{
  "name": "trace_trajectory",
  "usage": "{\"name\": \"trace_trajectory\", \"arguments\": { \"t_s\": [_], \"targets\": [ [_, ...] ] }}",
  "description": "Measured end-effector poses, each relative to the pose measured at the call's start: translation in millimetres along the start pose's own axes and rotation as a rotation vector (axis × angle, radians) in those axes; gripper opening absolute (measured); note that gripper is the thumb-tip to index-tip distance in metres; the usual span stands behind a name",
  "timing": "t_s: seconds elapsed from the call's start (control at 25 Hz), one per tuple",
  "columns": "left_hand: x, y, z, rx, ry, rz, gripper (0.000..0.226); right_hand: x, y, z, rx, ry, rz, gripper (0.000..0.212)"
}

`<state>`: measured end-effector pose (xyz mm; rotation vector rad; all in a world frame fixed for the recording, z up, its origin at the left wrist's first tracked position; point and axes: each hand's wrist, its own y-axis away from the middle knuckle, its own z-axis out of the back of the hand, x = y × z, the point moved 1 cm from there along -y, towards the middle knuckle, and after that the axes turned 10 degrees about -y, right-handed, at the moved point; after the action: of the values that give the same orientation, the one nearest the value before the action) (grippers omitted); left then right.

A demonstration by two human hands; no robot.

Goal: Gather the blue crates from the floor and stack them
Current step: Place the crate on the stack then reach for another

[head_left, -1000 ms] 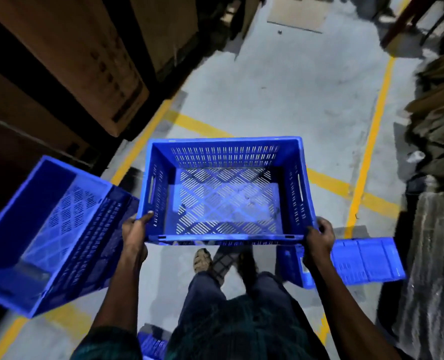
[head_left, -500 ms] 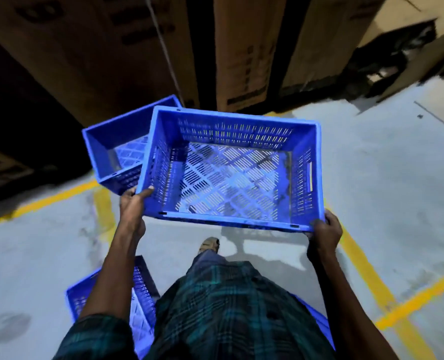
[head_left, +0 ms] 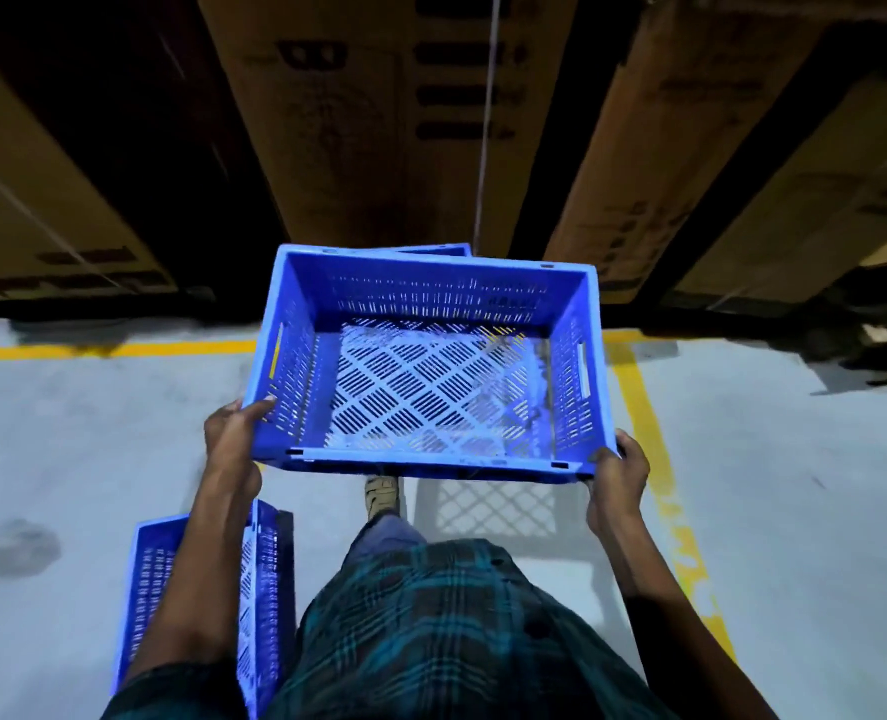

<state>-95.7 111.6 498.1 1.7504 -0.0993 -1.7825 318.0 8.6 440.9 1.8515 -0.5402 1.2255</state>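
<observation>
Both hands' fingers, crate btwn

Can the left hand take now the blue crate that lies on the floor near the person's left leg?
Probably not as things stand. The left hand grips a near corner of the carried crate, as the right hand does, so it is not free. The floor crate itself lies uncovered below the left forearm.
</observation>
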Motion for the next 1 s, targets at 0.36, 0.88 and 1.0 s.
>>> {"name": "trace_trajectory", "arguments": {
  "t_s": [0.36,0.88,1.0],
  "targets": [
    [-72,-161,-38,-0.055,0.041,0.085,0.011,8,-104,-187,0.002,0.086,0.012,0.049],
    [-114,-293,-94,-0.17,-0.035,0.257,0.016,-7,-205,-314,0.092,0.336,-0.098,0.026],
    [-114,-311,-103,-0.164,-0.07,0.283,0.015,-7,-219,-330,0.118,0.397,-0.13,0.029]
  ]
}}
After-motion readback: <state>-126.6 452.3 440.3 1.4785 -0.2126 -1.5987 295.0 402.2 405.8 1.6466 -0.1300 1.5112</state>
